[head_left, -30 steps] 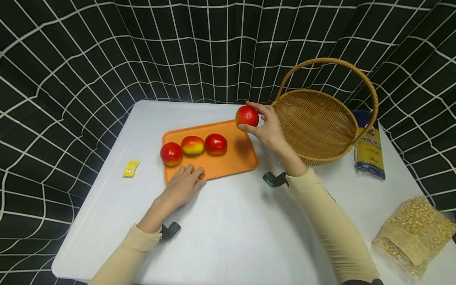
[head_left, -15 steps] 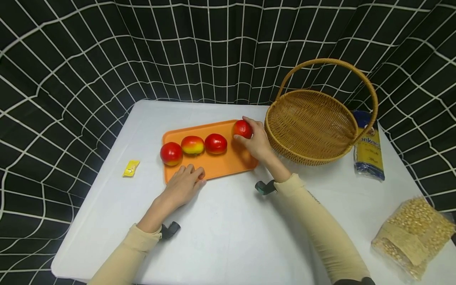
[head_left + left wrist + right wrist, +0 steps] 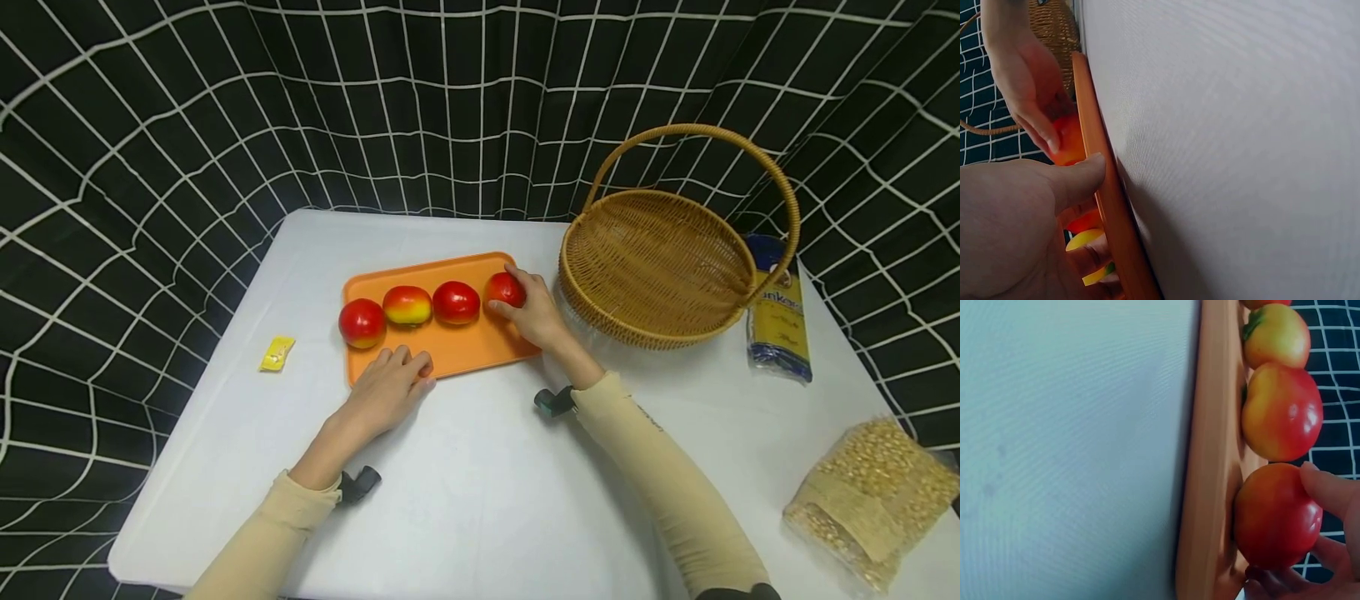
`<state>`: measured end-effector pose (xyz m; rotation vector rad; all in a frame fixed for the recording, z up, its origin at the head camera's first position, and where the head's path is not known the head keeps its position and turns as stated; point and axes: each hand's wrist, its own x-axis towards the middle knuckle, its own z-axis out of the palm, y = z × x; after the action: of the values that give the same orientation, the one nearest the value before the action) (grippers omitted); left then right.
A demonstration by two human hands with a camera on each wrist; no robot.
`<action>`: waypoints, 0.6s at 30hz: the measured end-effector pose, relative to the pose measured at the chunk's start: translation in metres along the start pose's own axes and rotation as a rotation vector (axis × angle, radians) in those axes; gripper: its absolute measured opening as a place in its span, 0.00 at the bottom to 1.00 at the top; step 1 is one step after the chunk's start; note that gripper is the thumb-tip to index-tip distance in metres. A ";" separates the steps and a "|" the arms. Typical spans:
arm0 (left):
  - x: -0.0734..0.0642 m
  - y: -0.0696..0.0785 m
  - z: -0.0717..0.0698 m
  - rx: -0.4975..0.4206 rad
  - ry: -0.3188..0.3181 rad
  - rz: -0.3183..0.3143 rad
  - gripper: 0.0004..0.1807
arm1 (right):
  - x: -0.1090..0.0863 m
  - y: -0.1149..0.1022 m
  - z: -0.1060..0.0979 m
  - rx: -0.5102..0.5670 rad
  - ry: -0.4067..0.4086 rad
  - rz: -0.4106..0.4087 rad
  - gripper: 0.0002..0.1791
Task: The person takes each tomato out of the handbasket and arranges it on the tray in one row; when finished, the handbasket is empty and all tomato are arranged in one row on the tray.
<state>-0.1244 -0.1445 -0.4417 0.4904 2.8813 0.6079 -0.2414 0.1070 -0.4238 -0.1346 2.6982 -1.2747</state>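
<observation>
An orange tray [image 3: 480, 358] lies on the white table with a row of glossy red-and-yellow fruits along it. At the tray's right end my right hand [image 3: 534, 312] holds a red fruit [image 3: 504, 288], thumb on one side and fingers on the other; in the right wrist view this held fruit [image 3: 1277, 515] sits low at the tray wall. Left of it are a red fruit [image 3: 456, 302], a yellow-and-red one [image 3: 407, 306] and another red one [image 3: 362, 323]. My left hand [image 3: 386, 390] grips the tray's near rim, thumb outside and fingers inside.
A wicker basket [image 3: 656, 258] with a tall handle stands right of the tray. Behind it lies a blue-and-yellow packet [image 3: 780, 325]. A bag of corn kernels [image 3: 870, 500] lies at the front right, a small yellow wrapper [image 3: 277, 354] at the left. A dark checked cloth [image 3: 480, 108] hangs behind.
My right hand has brought the red fruit down and slightly left, from above the tray's back right corner to beside the row. My left hand has stayed at the near rim.
</observation>
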 end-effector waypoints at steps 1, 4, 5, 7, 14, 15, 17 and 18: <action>0.000 0.000 0.000 0.001 0.001 0.002 0.07 | 0.000 0.001 0.000 0.003 -0.003 0.000 0.42; 0.000 0.001 0.000 0.000 0.002 0.001 0.07 | 0.000 0.002 0.000 0.007 -0.010 0.002 0.43; 0.000 0.001 0.000 0.000 0.003 0.000 0.07 | 0.000 0.003 0.000 0.007 -0.011 0.003 0.44; 0.000 0.001 0.000 0.001 0.004 -0.003 0.07 | 0.001 0.004 0.000 0.012 -0.012 0.002 0.44; 0.001 0.002 0.000 0.003 0.000 -0.003 0.07 | -0.001 0.006 -0.003 0.021 -0.003 -0.019 0.44; 0.001 0.002 -0.001 0.003 -0.001 -0.003 0.07 | -0.002 0.006 -0.004 0.024 -0.002 -0.023 0.44; 0.002 0.002 -0.001 0.002 -0.006 -0.005 0.08 | -0.004 0.005 -0.006 0.030 0.001 -0.031 0.44; 0.002 0.003 -0.002 0.002 -0.008 -0.006 0.08 | -0.005 0.003 -0.008 0.029 0.004 -0.035 0.44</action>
<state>-0.1257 -0.1423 -0.4392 0.4829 2.8749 0.6012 -0.2382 0.1159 -0.4207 -0.1769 2.6906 -1.3249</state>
